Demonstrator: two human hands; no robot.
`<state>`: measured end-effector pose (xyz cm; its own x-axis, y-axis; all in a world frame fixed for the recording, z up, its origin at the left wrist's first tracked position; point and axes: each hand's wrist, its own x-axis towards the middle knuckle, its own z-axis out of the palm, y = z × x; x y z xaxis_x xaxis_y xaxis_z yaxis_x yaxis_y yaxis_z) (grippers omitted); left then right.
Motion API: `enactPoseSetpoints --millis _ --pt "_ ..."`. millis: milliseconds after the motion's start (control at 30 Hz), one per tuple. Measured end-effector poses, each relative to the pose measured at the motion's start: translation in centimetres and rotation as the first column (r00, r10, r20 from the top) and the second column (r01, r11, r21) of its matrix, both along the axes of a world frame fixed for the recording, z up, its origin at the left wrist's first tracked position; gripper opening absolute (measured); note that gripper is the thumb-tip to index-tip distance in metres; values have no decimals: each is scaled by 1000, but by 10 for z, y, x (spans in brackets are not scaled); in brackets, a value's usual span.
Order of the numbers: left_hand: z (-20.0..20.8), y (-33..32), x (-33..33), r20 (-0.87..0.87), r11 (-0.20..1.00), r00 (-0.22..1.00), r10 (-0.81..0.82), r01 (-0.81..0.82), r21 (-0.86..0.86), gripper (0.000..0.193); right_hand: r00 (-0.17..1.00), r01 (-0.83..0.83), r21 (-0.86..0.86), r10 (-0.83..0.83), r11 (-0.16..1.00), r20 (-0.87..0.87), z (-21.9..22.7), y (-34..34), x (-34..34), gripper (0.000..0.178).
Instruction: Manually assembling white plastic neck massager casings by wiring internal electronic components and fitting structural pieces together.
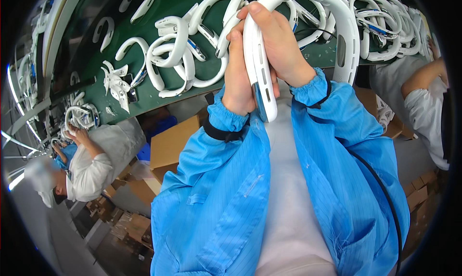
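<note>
A white U-shaped neck fan is raised in front of my chest, above the near edge of the bench. One of its arms, with slots along the side and a grey-blue panel near the tip, hangs between my hands. My left hand is closed against that arm's left side. From the other side, my right hand grips the same arm, its thumb over the top and fingers behind it. The fan's other arm curves round to the right, with a grey oval inset. My hands partly hide the gripped arm.
On the green bench lie several more white neck fans, a heap of them at the far right, and loose white shell pieces at left. People work at both sides. Cardboard boxes stand below; a black cable crosses my left-open jacket.
</note>
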<state>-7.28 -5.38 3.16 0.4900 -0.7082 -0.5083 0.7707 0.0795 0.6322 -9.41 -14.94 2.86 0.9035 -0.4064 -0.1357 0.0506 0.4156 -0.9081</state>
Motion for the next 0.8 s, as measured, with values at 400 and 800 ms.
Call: enactPoseSetpoints --millis 400,800 --pt "22 13 -28 787 939 546 -289 1 344 69 960 202 271 -246 941 138 -14 -28 6 39" --pt "45 1 -27 862 841 6 -506 -215 496 72 911 262 491 -380 831 158 17 -14 -6 40"
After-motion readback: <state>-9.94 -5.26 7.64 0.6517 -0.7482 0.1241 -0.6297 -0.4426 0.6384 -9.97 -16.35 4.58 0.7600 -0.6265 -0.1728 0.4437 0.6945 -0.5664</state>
